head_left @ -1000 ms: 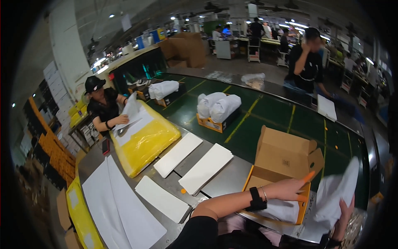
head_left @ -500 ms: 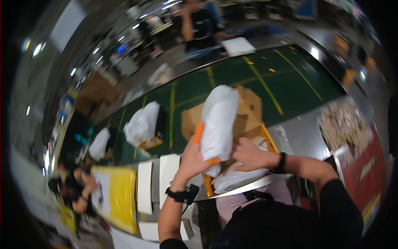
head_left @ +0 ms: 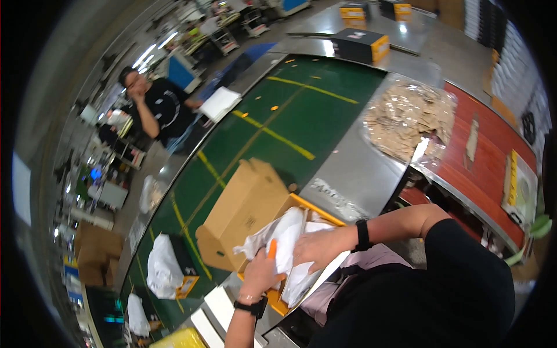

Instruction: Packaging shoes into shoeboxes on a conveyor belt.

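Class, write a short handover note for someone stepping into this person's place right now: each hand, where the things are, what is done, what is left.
Left hand: grips an orange tool against the white paper.
Right hand: lies flat on the paper, pressing it down.
Things: the paper sits in the open cardboard box at the edge of the metal table.
Done: the paper is mostly in the box.
Left: some paper sticks out over the rim; flaps open.

Under my right hand (head_left: 316, 248) the crumpled white wrapping paper (head_left: 288, 233) looks thin, matt and creased. It lies in a plain brown cardboard box (head_left: 246, 210), dull and slightly fibrous, with an orange inner rim. Just beyond the box, the green conveyor belt (head_left: 272, 124) seems smooth, rubbery and faintly shiny. Right of the box, the brushed grey metal worktop (head_left: 357, 174) is scuffed.
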Tool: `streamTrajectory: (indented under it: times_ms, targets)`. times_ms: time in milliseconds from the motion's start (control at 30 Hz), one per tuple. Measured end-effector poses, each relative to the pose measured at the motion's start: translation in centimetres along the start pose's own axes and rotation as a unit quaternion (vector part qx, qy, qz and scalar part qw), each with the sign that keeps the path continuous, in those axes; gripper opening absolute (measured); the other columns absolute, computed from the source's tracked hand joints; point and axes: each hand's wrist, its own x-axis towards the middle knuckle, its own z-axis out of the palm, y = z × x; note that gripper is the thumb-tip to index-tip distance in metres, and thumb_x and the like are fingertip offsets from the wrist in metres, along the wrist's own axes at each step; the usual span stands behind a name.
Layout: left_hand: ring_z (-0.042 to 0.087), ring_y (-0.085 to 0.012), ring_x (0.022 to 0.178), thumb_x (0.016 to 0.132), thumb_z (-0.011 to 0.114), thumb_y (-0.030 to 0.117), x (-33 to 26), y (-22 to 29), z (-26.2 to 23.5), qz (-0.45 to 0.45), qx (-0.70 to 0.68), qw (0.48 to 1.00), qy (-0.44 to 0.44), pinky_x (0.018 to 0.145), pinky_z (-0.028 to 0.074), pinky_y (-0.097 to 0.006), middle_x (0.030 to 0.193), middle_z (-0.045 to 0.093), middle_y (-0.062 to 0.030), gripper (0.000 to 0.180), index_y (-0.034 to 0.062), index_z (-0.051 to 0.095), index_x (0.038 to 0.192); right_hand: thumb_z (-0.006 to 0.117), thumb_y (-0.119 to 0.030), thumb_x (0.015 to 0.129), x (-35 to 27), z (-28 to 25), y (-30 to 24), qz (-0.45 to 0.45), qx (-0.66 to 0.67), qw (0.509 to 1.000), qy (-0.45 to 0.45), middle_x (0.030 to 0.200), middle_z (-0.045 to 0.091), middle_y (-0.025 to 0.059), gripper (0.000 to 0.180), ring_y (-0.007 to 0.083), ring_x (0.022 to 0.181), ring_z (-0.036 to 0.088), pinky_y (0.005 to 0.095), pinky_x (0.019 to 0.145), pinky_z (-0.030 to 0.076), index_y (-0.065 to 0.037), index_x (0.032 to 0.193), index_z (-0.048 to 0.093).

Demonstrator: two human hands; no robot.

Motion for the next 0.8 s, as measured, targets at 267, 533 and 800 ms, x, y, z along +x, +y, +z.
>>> streamTrajectory:
  times_ms: [267,533,800]
  targets:
    - [0.043,-0.0352,0.134,0.085,0.068,0.007,-7.2,0.9,4.3,-0.051,-0.304,0.92,0.243,0.11,0.035,-0.041,0.148,0.041,-0.0238,0.065,-0.0068,0.04,0.142,0.07,-0.024,0.081,-21.5,-8.4,8.2,0.382,-0.105,0.867,0.302,0.11,0.066,0.0193,0.035,0.0365,0.106,0.06,0.0445,0.095,0.047,-0.004,0.111,0.068]
    - [0.027,-0.0349,0.143,0.088,0.063,0.005,-4.5,3.1,9.0,-0.234,-0.268,0.866,0.352,0.117,0.022,-0.038,0.155,0.025,-0.0234,0.064,-0.0098,0.036,0.143,0.068,-0.019,0.077,-36.8,-9.2,11.2,0.682,-0.187,0.641,0.298,0.095,0.066,0.0207,0.026,0.0357,0.097,0.063,0.0446,0.086,0.05,-0.005,0.098,0.069]
    - [0.036,-0.0392,0.138,0.086,0.063,0.005,-3.0,2.1,9.6,-0.203,-0.3,0.865,0.347,0.113,0.03,-0.041,0.15,0.032,-0.0261,0.056,-0.012,0.045,0.136,0.07,-0.036,0.081,-32.1,-8.3,13.7,0.636,-0.331,0.633,0.293,0.101,0.061,0.0154,0.035,0.0356,0.1,0.06,0.0436,0.085,0.049,-0.008,0.102,0.07]
